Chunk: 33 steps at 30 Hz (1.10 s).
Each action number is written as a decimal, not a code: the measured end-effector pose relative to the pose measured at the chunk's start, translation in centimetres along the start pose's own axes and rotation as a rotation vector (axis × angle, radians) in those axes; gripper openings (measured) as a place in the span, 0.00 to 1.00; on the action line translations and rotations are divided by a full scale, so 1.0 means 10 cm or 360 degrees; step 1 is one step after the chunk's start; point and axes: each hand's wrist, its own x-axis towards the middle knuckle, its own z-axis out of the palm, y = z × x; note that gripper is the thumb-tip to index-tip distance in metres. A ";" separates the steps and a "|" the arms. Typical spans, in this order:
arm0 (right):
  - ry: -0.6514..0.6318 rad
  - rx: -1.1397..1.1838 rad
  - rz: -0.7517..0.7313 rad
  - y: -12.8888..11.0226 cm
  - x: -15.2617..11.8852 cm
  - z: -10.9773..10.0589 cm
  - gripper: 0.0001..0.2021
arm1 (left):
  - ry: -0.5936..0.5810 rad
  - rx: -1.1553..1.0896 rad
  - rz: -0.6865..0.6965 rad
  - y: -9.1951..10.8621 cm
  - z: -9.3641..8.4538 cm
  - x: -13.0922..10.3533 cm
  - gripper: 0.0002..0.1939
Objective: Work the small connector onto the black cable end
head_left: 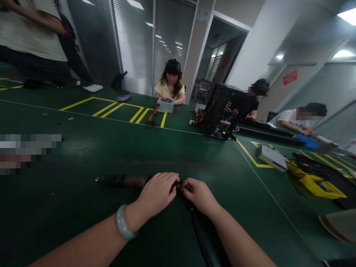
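A long, round, black-and-brown tool [133, 181] with a small silver tip lies on the green table, tip to the left. It looks like a corded electric screwdriver. My left hand [157, 193], with a pale green bangle on its wrist, is closed over the tool's rear end. Just right of it, my right hand [198, 194] is closed in a pinch where the black cable [198, 233] meets the tool. The fingertips of both hands nearly meet and hide the joint between them. From there the cable runs down toward the table's near edge.
Across the green table [91, 215], a person handles a grey power supply [166, 105]. A black computer case [222, 109] stands to its right. Further right lie a flat silver box [272, 157] and a yellow bag [319, 185]. Other people stand or sit around the table.
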 end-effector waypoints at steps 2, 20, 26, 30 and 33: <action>0.0006 -0.0009 -0.0006 0.01 0.00 0.00 0.02 | 0.0003 0.0008 -0.0023 -0.01 0.02 0.00 0.12; -0.0011 -0.0011 -0.0012 -0.01 0.00 0.00 0.04 | -0.0026 0.0045 0.0061 -0.03 0.02 0.00 0.10; -0.0005 -0.0031 0.0000 -0.04 0.00 -0.01 0.05 | -0.0033 0.0066 0.0068 -0.01 -0.01 0.01 0.10; 0.0001 -0.0035 0.0021 -0.07 -0.01 -0.02 0.05 | -0.0037 0.0062 0.0065 0.00 -0.02 0.01 0.09; 0.0010 -0.0030 0.0034 -0.08 -0.01 -0.01 0.05 | -0.0028 0.0066 0.0065 0.00 -0.02 0.01 0.09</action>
